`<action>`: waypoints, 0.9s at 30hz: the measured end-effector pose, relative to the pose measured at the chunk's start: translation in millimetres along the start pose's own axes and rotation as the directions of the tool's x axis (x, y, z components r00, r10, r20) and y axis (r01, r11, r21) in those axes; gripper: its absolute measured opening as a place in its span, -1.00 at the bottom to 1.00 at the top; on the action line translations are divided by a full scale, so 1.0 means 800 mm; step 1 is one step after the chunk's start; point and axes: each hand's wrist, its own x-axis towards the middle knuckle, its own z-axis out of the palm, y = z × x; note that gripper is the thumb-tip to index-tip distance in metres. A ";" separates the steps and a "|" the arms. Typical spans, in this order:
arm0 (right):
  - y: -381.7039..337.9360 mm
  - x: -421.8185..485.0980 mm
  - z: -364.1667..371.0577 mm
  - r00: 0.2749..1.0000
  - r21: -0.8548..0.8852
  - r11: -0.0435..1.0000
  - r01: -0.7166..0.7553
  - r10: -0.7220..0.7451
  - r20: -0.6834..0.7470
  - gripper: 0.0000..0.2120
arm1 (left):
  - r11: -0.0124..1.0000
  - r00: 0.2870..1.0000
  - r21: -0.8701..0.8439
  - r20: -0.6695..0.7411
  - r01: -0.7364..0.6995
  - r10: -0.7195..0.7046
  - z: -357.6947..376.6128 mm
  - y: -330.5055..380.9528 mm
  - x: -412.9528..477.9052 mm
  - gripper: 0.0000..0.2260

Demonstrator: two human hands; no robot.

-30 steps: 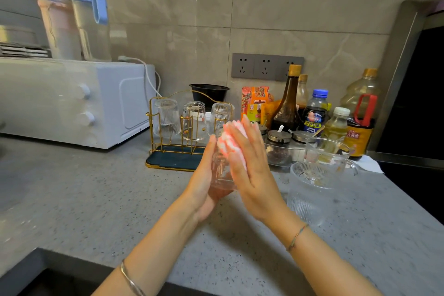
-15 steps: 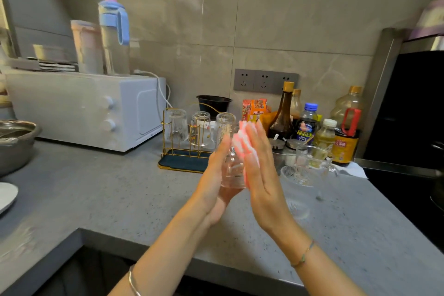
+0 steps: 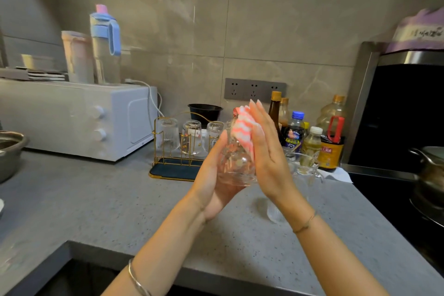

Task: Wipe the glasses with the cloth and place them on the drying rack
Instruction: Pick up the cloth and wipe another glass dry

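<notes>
Left hand cupped, right hand flat, palms facing.

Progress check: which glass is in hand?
The glass cradled in the left hand, right hand pressing the striped cloth on it; three others sit inverted on the rack.

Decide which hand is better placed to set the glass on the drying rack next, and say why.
Probably left. The left hand holds the glass, with the drying rack on that side; the right hand only presses the cloth against it.
</notes>
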 end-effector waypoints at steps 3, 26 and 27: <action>-0.004 0.003 0.001 0.999 0.044 0.998 -0.041 0.041 0.010 -0.67 | 0.998 1.000 0.059 -0.010 -0.006 0.006 0.001 0.006 0.001 -0.53; 0.012 -0.028 0.018 0.979 -0.271 0.941 0.202 -0.204 0.019 -0.55 | 0.983 0.998 0.182 -0.047 -0.033 0.043 0.000 0.017 0.009 -0.50; 0.010 -0.017 0.014 0.982 -0.234 0.955 0.182 -0.189 -0.009 -0.56 | 0.985 0.998 0.169 -0.044 -0.033 0.041 0.000 0.014 0.008 -0.52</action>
